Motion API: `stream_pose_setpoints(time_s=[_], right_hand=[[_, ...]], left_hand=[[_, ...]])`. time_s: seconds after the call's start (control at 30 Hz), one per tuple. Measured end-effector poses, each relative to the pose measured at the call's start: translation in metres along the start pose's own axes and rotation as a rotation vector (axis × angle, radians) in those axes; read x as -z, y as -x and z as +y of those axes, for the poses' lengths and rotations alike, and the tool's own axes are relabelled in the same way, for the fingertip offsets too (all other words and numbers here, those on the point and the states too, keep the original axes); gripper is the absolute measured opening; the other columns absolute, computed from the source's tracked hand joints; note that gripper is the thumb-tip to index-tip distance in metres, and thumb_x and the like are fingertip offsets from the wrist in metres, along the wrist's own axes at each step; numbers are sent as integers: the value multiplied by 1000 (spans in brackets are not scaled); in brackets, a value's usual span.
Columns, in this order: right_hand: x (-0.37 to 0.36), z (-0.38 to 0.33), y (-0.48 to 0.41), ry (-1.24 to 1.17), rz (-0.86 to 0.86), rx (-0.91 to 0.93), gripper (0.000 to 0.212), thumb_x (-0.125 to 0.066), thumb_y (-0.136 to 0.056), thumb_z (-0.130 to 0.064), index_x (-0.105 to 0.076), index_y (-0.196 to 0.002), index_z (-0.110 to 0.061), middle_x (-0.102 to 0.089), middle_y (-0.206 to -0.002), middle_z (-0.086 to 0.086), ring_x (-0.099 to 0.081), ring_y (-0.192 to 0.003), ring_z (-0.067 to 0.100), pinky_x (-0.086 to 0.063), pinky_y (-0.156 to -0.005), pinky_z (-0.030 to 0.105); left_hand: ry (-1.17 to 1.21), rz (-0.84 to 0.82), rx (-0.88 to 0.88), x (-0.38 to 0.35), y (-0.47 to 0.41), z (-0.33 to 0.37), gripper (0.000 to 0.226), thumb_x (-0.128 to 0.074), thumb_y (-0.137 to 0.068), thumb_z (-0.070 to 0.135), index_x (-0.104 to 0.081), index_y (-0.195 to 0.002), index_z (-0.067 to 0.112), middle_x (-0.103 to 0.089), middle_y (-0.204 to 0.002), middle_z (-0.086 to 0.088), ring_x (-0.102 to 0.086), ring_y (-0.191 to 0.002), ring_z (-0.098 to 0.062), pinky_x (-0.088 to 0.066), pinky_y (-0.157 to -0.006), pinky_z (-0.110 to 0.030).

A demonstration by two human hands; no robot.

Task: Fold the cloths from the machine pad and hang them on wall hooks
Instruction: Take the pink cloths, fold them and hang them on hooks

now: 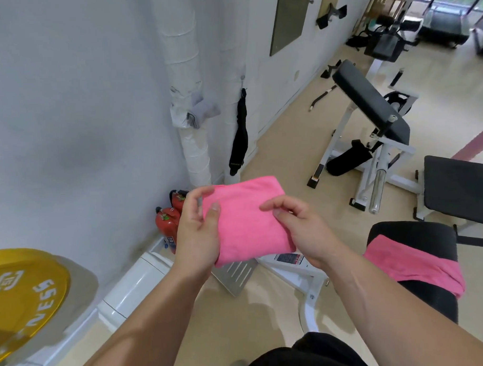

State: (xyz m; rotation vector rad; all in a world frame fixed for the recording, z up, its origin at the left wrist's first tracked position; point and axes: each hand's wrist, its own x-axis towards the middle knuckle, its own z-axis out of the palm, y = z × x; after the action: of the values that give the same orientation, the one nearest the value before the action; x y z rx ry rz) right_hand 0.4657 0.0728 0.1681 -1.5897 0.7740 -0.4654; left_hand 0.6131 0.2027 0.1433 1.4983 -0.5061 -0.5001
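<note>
I hold a folded pink cloth (245,218) in the air at chest height. My left hand (197,231) grips its left edge, thumb on top and fingers curled round it. My right hand (299,230) holds its right side, thumb and fingers pinching the fabric. A second pink cloth (413,264) lies draped over the black machine pad (417,237) at the lower right. On the white wall, a small hook (242,78) shows beside the wrapped pipes, and a black strap (240,133) hangs just below it.
Two red fire extinguishers (169,221) stand by the wall under my left hand. A yellow weight plate (22,297) is at the lower left. White-framed gym benches (369,107) with black pads fill the right side; white wrapped pipes (189,102) run up the wall.
</note>
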Motion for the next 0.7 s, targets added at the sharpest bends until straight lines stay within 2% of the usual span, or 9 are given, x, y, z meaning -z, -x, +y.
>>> stream_pose_setpoints(time_s=[0.1, 0.17, 0.27, 0.3, 0.37, 0.43, 0.47, 0.57, 0.7], right_hand=[[4, -11, -23, -42, 14, 17, 39, -49, -101, -3, -77, -93, -28, -68, -95, -18, -53, -79, 1, -42, -66, 14], [11, -22, -42, -54, -47, 31, 32, -59, -97, -4, -76, -103, -30, -68, -108, -11, -58, -84, 2, -46, -72, 19], [25, -39, -75, 113, -202, 74, 56, -82, -80, -9, -65, -125, -38, -61, -123, -16, -62, -94, -8, -51, -77, 18], [29, -44, -90, 236, -231, 105, 68, -86, -75, -11, -61, -131, -39, -58, -128, -15, -60, -102, -8, -51, -83, 18], [36, -53, -126, 428, -257, 178, 82, -89, -70, -15, -53, -140, -36, -54, -133, -7, -56, -114, 4, -49, -97, 25], [44, -61, -164, 522, -247, 259, 84, -88, -69, -16, -51, -143, -31, -53, -133, 0, -54, -118, 12, -45, -103, 29], [49, -65, -183, 550, -232, 307, 82, -88, -70, -17, -52, -142, -29, -55, -133, 1, -54, -118, 13, -44, -103, 28], [69, -85, -237, 581, -230, 418, 67, -88, -73, -20, -62, -133, -29, -62, -127, -3, -58, -114, 11, -43, -99, 22], [96, -110, -305, 653, -296, 571, 41, -85, -76, -29, -71, -115, -37, -57, -95, -13, -54, -88, 0, -37, -77, 12]], left_hand=[[88, -153, 56, 1, -8, 6, 24, -67, -84, 26, -70, -103, 40, -66, -116, 7, -62, -101, -17, -54, -81, -38], [-5, -232, 77, 1, -20, 11, 43, -82, -69, 26, -73, -108, 42, -65, -120, 6, -63, -104, -16, -56, -79, -35], [-228, -220, 71, -3, -51, 26, 71, -85, -55, 33, -65, -120, 53, -61, -120, 6, -63, -91, -18, -58, -83, -61], [-278, -189, 55, -7, -65, 33, 73, -84, -55, 32, -63, -122, 55, -61, -119, 5, -65, -86, -20, -57, -81, -60], [-388, -115, -26, -20, -94, 45, 74, -86, -64, 19, -60, -126, 51, -63, -123, 7, -70, -90, -21, -60, -78, -33], [-536, -14, -133, -35, -124, 56, 74, -85, -70, 8, -61, -134, 36, -61, -124, 13, -65, -99, -9, -45, -81, -4], [-601, 32, -171, -43, -139, 62, 73, -85, -69, 8, -63, -135, 31, -60, -121, 15, -60, -103, -4, -39, -83, -1], [-676, 103, -236, -68, -184, 79, 59, -86, -67, 13, -71, -120, 32, -67, -110, 20, -64, -99, -3, -45, -88, -14], [-772, 136, -341, -90, -234, 95, 35, -88, -68, 24, -76, -100, 32, -71, -91, 13, -63, -83, -2, -45, -73, -16]])
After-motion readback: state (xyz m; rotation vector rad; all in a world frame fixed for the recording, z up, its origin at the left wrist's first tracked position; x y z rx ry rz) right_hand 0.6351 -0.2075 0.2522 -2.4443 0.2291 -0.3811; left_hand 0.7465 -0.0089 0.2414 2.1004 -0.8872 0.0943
